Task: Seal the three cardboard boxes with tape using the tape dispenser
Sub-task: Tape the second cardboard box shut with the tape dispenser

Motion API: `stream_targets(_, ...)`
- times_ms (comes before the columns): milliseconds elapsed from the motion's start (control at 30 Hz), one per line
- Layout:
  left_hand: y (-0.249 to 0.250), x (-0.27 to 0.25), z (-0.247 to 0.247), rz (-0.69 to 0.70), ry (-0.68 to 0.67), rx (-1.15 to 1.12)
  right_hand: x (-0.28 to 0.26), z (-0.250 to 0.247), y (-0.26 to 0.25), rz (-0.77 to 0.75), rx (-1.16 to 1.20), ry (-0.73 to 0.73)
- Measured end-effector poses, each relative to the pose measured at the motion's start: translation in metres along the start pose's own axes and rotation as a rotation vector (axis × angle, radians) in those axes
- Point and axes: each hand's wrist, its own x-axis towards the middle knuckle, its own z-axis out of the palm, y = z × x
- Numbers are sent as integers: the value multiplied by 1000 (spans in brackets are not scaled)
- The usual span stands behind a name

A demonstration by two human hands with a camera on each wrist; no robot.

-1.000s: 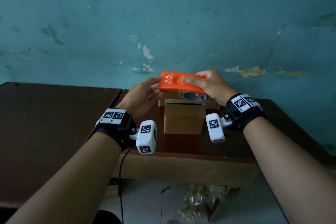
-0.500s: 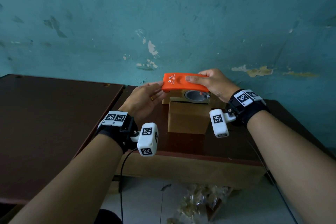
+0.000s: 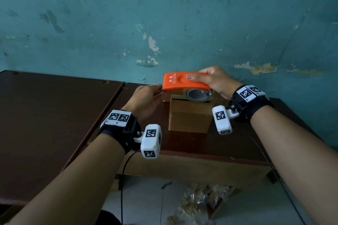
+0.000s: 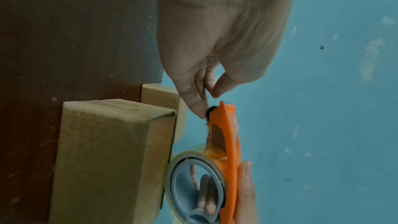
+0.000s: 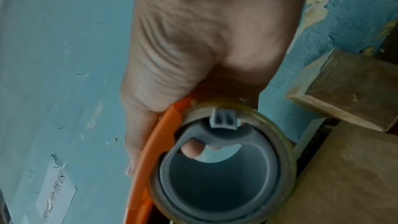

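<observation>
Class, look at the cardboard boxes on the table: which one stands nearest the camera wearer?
The tall front box, directly below the orange tape dispenser; the other boxes sit behind it, nearer the wall.

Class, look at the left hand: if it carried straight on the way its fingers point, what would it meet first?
The left hand already reaches the orange tape dispenser's toothed front end; its fingertips are apparently touching there, so that comes first.

orange tape dispenser (image 3: 184, 82) above cardboard box (image 3: 190, 115)
</observation>
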Motion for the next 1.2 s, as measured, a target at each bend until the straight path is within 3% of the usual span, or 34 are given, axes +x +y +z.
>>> stream_targets(333,-5,2,3,-79,106,-26,4,-4,1,18,-34,-19)
stream_targets(533,-3,3,10,7,198,124,5,-6,-6,42,-64,-60)
stream_targets(1033,-11,0,26,7,339,76,7,-15,-5,85,-151,-60)
stream_targets(1200,-10,4,12,12,379,29,4,-27,-1,103,-167,-43)
